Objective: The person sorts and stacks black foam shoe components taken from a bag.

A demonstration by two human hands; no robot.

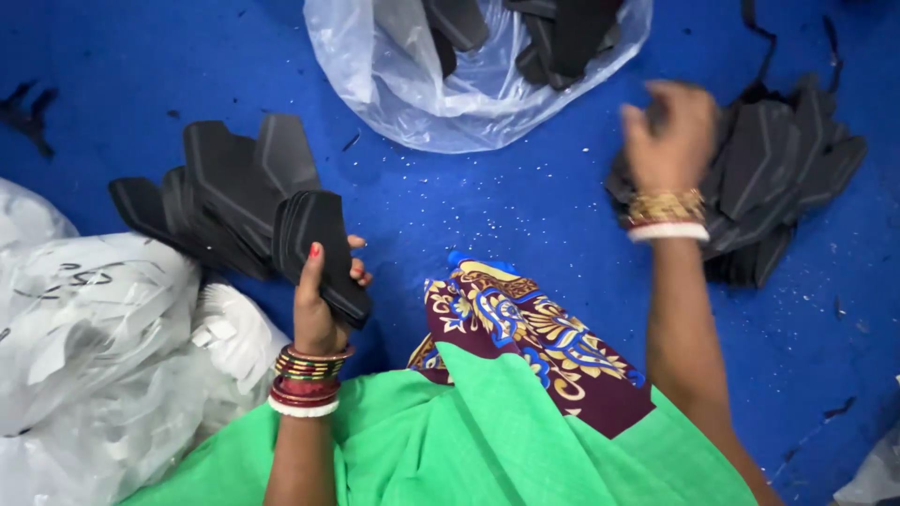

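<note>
My left hand grips a stack of flat black angular rubber pieces, held upright just in front of a pile of the same black pieces lying on the blue floor. My right hand is blurred and reaches out over a second pile of black pieces at the right; its fingers curl down onto the pile, and whether they hold a piece is unclear. Bangles circle both wrists.
A clear plastic bag holding more black pieces sits at the top centre. A white plastic bag of white scraps lies at the left. Green and patterned maroon cloth covers my lap. Black offcuts and white specks dot the blue floor.
</note>
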